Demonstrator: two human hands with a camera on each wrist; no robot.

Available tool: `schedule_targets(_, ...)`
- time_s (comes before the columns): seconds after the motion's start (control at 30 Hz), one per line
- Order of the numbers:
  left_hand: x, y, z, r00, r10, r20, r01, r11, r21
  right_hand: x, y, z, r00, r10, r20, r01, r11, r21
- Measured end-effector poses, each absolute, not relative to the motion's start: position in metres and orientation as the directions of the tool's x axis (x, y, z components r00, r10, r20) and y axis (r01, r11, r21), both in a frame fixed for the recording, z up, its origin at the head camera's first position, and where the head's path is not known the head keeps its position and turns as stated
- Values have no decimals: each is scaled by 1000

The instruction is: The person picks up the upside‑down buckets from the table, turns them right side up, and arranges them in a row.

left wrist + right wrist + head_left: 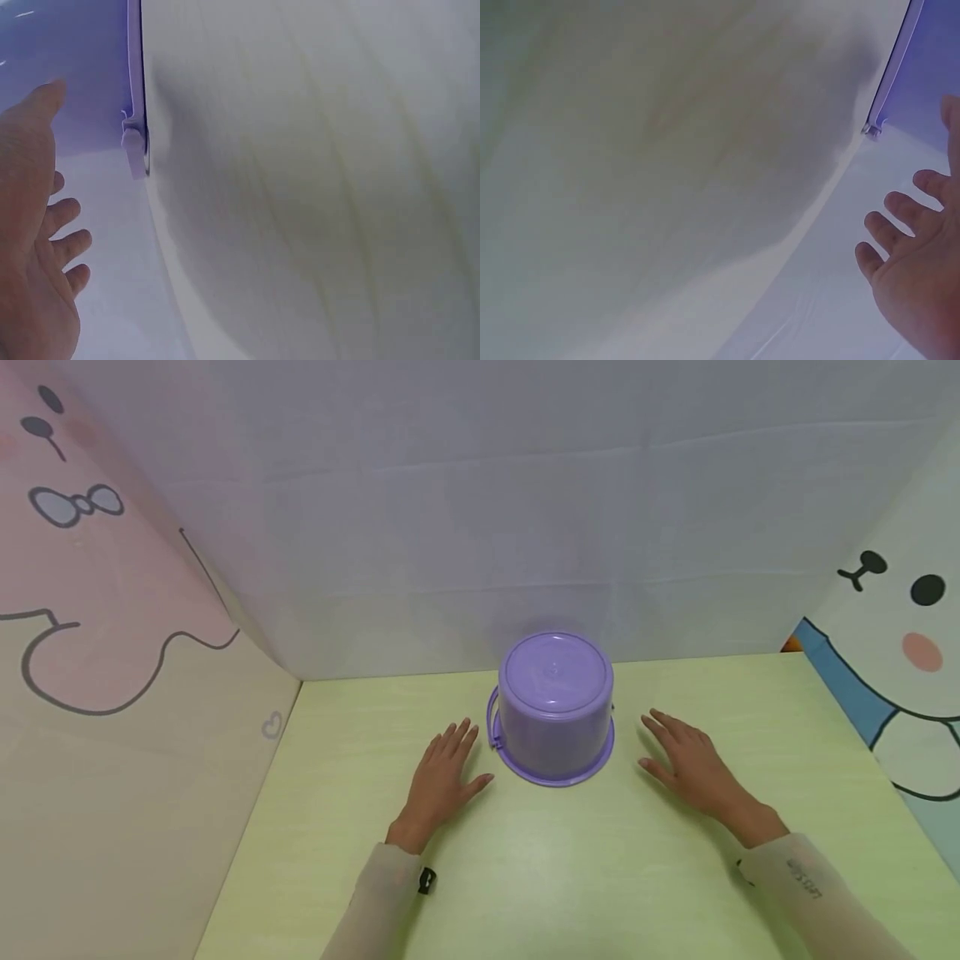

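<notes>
Pale sleeves [817,881] are closest on my feed, with left hand [437,783] and right hand [696,770] both spread and empty either side of the upside-down purple bucket [556,731] on the worktop [555,885], and imo it could skid if one side gets pushed first.

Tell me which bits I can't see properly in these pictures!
- Inside the upside-down purple bucket: hidden by its own base and walls, head view.
- Lettering on the right sleeve: too small to read surely, head view.
- Part of the right hand: cut off by the right edge, right wrist view.
</notes>
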State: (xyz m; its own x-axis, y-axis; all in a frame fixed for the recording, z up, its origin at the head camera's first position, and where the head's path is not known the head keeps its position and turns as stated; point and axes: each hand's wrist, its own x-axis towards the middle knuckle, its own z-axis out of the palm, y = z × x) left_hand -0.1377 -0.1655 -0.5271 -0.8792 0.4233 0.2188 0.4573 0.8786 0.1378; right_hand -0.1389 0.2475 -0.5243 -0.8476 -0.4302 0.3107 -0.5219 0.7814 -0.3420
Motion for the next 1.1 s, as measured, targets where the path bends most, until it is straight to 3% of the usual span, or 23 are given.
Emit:
schedule_targets(0.53, -131, -150, -523, -788, 528, 316, 592, 791, 153, -138, 233, -529, -787, -518, 336, -611, 730, -306)
schedule_targets(1.1, -132, -138, -527, -720, 607, 336, 674, 726, 134, -137, 225, -526, -774, -546, 320, -628, 727, -280)
